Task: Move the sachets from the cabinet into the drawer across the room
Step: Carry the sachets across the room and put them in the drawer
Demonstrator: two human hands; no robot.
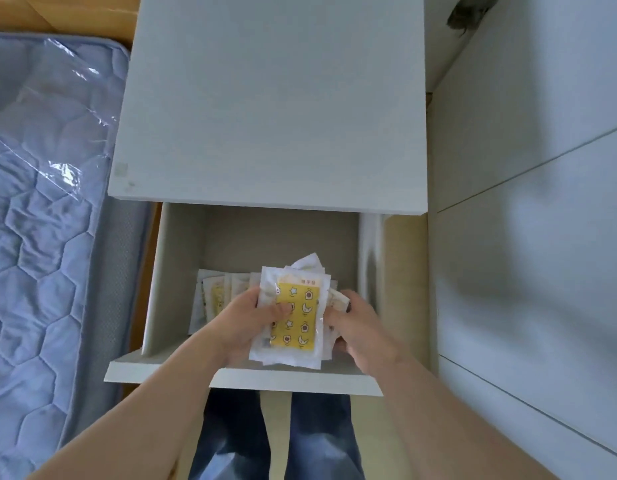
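A stack of white sachets (296, 317), the top one with a yellow panel of stars and moons, is held over the open drawer (175, 271) of a white bedside cabinet. My left hand (244, 323) grips the stack's left edge with the thumb across the yellow panel. My right hand (355, 327) grips the right edge, partly hiding the lower sachets. More sachets (217, 299) lie on the drawer floor at the left, behind my left hand.
The cabinet top (272, 105) overhangs the back of the drawer. A blue quilted mattress (40, 220) in plastic wrap lies to the left. White cupboard panels (528, 254) stand to the right. The drawer front (161, 370) is just before my legs.
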